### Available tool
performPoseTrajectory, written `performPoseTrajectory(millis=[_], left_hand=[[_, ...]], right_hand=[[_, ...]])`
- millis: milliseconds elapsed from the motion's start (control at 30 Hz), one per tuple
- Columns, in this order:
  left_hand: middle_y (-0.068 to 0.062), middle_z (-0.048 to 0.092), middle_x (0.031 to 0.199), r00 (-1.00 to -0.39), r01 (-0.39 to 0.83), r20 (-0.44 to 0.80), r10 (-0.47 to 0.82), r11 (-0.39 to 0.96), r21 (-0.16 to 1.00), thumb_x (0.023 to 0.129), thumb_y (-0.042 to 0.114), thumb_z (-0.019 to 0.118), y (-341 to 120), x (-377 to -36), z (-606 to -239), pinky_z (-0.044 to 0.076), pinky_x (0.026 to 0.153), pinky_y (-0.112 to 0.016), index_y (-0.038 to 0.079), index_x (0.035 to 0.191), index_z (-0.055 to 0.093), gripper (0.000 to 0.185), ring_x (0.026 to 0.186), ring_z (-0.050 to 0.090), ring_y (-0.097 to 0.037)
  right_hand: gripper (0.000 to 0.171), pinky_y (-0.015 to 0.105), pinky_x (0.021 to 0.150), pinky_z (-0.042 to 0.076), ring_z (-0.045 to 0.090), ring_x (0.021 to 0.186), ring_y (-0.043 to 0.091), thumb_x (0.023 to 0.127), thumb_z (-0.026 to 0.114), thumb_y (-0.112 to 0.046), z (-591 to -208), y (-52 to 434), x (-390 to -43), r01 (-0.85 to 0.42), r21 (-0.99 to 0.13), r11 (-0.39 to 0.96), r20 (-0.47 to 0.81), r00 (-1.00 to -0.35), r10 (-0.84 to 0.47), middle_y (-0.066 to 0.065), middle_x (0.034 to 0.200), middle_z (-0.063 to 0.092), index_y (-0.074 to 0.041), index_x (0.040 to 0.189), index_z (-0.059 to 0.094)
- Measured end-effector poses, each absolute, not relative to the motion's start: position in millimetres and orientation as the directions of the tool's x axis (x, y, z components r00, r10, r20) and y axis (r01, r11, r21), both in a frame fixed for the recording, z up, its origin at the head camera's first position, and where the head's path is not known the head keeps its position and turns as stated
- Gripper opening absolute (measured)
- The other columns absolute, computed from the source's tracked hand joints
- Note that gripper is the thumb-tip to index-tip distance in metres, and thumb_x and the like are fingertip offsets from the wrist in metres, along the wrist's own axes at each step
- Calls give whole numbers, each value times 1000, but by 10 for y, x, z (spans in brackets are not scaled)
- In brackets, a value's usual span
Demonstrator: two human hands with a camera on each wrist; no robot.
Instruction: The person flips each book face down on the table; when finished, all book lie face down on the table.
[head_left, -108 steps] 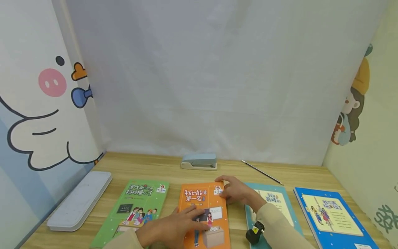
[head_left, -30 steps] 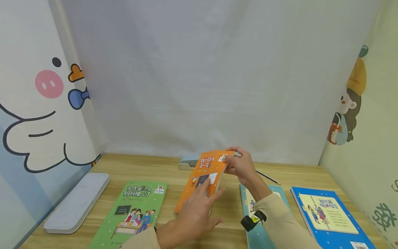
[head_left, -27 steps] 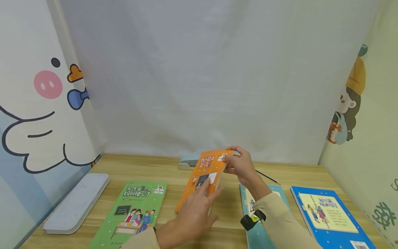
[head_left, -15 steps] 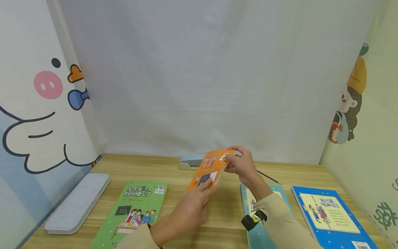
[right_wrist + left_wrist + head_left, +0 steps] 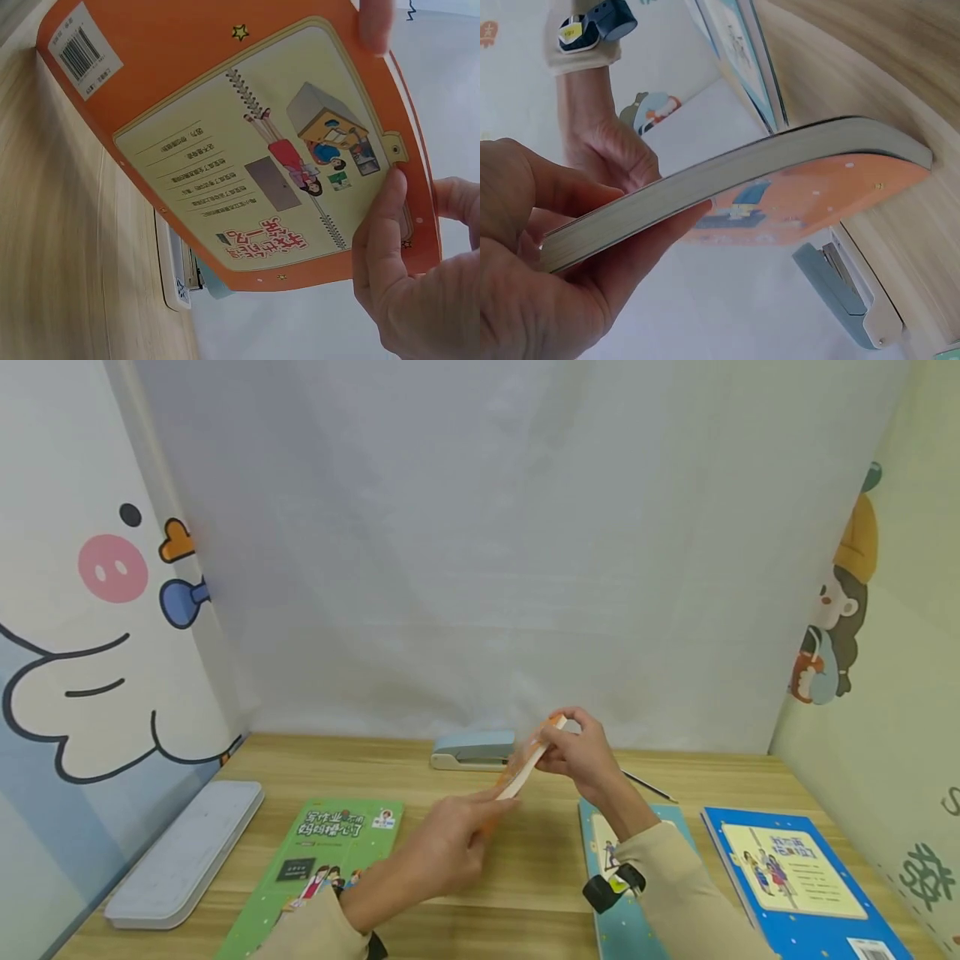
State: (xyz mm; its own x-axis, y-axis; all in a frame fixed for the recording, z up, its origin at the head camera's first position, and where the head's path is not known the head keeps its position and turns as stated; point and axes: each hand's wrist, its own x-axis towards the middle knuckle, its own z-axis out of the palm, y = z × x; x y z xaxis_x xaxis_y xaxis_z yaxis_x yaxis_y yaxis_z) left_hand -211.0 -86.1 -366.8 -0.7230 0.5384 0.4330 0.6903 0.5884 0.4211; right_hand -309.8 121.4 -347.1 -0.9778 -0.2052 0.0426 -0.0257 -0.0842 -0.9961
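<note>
Both hands hold an orange book (image 5: 527, 762) up off the wooden table (image 5: 525, 877), turned so the head view sees its page edge. My left hand (image 5: 491, 807) grips its lower end, thumb on one cover and fingers on the other. My right hand (image 5: 553, 741) pinches its upper end. In the left wrist view, the orange book (image 5: 810, 195) shows its pages and front cover, with the left hand (image 5: 547, 247) round the near end. Its back cover with a barcode fills the right wrist view, the orange book (image 5: 247, 150) lying against the right hand (image 5: 390, 247).
A green book (image 5: 322, 860) lies at the front left, a teal book (image 5: 611, 852) and a blue book (image 5: 795, 877) at the right. A grey stapler (image 5: 474, 749) and a black pen (image 5: 648, 787) lie by the back curtain. A pale case (image 5: 183, 852) sits at far left.
The orange book lay flat on the table, was lifted by both hands, and has kept turning until its edge faces the head camera. The left hand moved down to its lower end.
</note>
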Motion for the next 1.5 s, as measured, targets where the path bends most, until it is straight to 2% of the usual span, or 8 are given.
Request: performPoseTrajectory(millis=[233,433,600,833,967,1100,1300,1500], left_hand=[[-17,63,136,-774,625,351,527,548,555,87,-17,54,-896,-2101,-3612,25,44,-17,10,135,64,56,46,27,-1],[-18,66,131,-790,607,383,478,529,593,78,-22,48,-911,-2100,-3631,22,45,-18,7,134,63,65,53,27,-4],[-15,66,132,-808,589,428,405,541,600,76,-22,51,-913,-2099,-3664,25,43,-16,7,133,64,66,62,46,-8],[-16,62,137,-849,529,427,312,468,708,81,-20,49,-926,-2072,-3629,28,37,-15,11,137,62,66,46,41,-5],[-23,55,143,-840,532,440,317,328,781,82,-22,47,-935,-2063,-3584,37,40,-18,6,139,59,65,85,64,-25],[-26,52,145,-839,525,439,321,269,807,83,-21,46,-964,-2050,-3537,34,39,-20,5,140,57,64,71,62,-18],[-28,53,143,-864,478,396,311,262,838,88,-16,49,-1010,-2033,-3489,31,39,-19,9,143,55,61,39,26,-1],[-29,43,151,-871,445,377,314,180,877,90,-13,51,-1020,-2009,-3459,60,67,-27,5,145,51,58,92,70,-27]], right_hand=[[26,28,68,60,67,67,14,98,56,-10,-3451,1217,-3097,-25,-996,-85,43,-973,-229,5,88,61,-5,120,44],[49,34,74,61,63,75,14,99,62,-19,-3429,1231,-3079,-51,-998,-33,58,-970,-238,7,94,53,-5,139,39],[55,41,85,60,60,91,20,102,58,-29,-3461,1283,-3079,-84,-996,24,75,-963,-260,10,107,54,-8,147,36],[57,46,99,54,57,122,38,103,55,-34,-3528,1361,-3079,-120,-992,39,105,-958,-267,24,133,53,-10,151,35],[58,45,99,54,56,125,38,104,54,-32,-3572,1405,-3089,-113,-993,27,102,-960,-261,27,141,49,-9,153,31],[58,43,98,55,59,121,34,105,52,-31,-3611,1449,-3092,-100,-995,16,93,-961,-262,28,144,47,-10,153,29],[57,41,95,56,62,114,24,105,52,-28,-3651,1492,-3100,-70,-997,16,64,-966,-252,26,143,47,-10,154,29],[57,43,95,56,64,108,20,104,54,-21,-3692,1542,-3115,-58,-998,9,54,-959,-279,19,132,52,-11,154,29]])
